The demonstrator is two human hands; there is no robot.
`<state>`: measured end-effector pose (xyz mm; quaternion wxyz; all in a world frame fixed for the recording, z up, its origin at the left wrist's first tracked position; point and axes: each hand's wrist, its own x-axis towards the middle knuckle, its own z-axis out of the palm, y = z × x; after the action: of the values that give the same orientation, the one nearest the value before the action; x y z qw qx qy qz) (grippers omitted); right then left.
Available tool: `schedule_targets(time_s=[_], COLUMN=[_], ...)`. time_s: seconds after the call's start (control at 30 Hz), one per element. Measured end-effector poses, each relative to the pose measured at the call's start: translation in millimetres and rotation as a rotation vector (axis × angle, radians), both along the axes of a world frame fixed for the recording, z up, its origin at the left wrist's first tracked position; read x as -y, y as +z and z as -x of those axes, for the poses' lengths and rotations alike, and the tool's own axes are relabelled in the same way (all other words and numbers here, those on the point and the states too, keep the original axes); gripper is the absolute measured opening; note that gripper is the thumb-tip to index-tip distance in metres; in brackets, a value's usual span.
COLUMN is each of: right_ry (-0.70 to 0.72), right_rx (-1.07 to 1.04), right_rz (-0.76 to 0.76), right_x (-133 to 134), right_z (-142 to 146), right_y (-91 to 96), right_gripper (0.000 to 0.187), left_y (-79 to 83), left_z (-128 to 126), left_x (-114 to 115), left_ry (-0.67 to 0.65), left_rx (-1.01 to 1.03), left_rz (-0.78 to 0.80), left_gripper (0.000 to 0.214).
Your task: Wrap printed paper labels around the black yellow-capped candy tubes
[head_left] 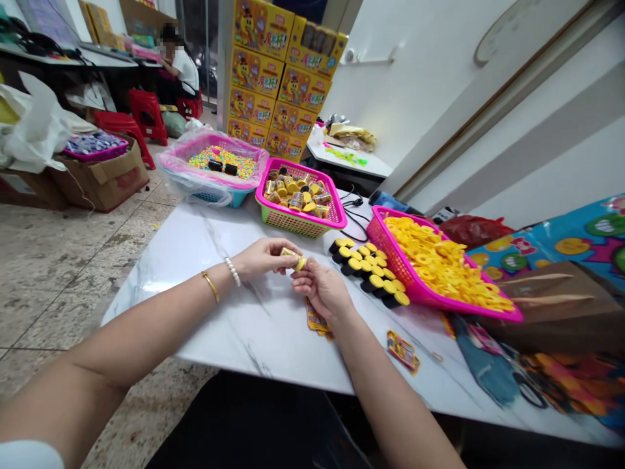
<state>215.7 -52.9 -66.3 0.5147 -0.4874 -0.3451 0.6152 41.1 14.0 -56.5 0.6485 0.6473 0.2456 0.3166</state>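
Observation:
My left hand is closed around a small yellow-capped cup with a printed wrap, held above the table. Fingertips of my right hand pinch at the yellow cap end of that same cup. Below my right hand lies a pile of printed orange labels, partly covered by the hand. To the right stand several black cups with yellow lids in close rows. Behind my hands, a pink and green basket holds wrapped cups like the one I hold.
A pink basket of yellow plastic pieces sits at the right. Far left on the table is a plastic-lined basin of colourful beads. More labels and scissors lie to the right. Stacked yellow boxes rise behind; a person sits far off.

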Motion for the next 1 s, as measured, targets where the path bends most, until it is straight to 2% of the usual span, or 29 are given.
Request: schedule_targets(time_s=[0.1,0.17,0.27,0.4,0.53,0.67,0.8,0.9,1.0], right_ry=[-0.009,0.029,0.054,0.018,-0.041,-0.131,-0.138,-0.197,-0.217], right_rx=[0.121,0.192,0.23,0.22,0.163,0.167,0.308,0.393,0.438], right_rz=[-0.162,-0.239,-0.272,-0.316,-0.363,-0.419,-0.511,-0.618,-0.652], right_x=[3.5,6.3,9.7,11.9,11.2,10.3,11.0,11.8,12.3], right_z=[-0.2,0.6,2.1,3.5,7.1,13.8,20.1,21.4,19.5], right_y=[3.5,6.0,8.3,5.6,-0.4,-2.5,-3.1,-7.6,-12.7], right_gripper=[0.046,0.055,0.043,0.033,0.028,0.028,0.026,0.024,0.024], left_y=[-2.6,-3.4,-2.0,0.9,3.6,3.5,1.0,0.8,2.2], left_z=[1.1,1.6,1.3,-2.3,-5.0,-6.3,-9.7,-10.6,-8.5], left_x=[-0.3,0.4,2.7,8.5,14.1,16.5,18.6,20.5,20.8], left_ry=[0.055,0.018,-0.075,-0.068,-0.1,-0.111,-0.044,-0.065,-0.088], left_rx=[-0.031,-0.018,0.005,-0.028,0.095,0.132,0.146,0.173,0.098], left_rz=[0.151,0.218,0.345,0.516,0.68,0.707,0.767,0.815,0.79], left_gripper=[0.048,0.054,0.059,0.055,0.046,0.035,0.039,0.037,0.039])
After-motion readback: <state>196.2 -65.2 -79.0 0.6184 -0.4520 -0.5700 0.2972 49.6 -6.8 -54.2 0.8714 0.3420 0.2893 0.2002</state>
